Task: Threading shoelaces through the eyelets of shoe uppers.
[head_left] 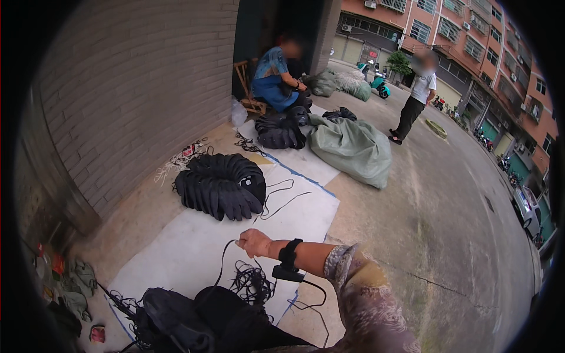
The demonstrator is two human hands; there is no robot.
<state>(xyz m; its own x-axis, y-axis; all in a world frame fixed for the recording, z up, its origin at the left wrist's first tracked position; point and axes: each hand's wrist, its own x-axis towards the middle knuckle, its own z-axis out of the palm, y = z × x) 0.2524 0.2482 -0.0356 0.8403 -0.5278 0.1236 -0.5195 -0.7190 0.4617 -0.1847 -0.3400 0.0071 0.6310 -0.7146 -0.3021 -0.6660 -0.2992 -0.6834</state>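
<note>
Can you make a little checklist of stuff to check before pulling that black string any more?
1. String gripped: the right hand pinches the black string. Ok.
2. String free of knots: it runs down into a tangle of strings. Not ok.
3. Left hand ready: not in view. Cannot tell.
4. Wrist cable clear: the cable from the black wrist strap dangles near the tangle. Cannot tell.
5. Room on the white sheet: bare patch ahead of the hand. Ok.
</note>
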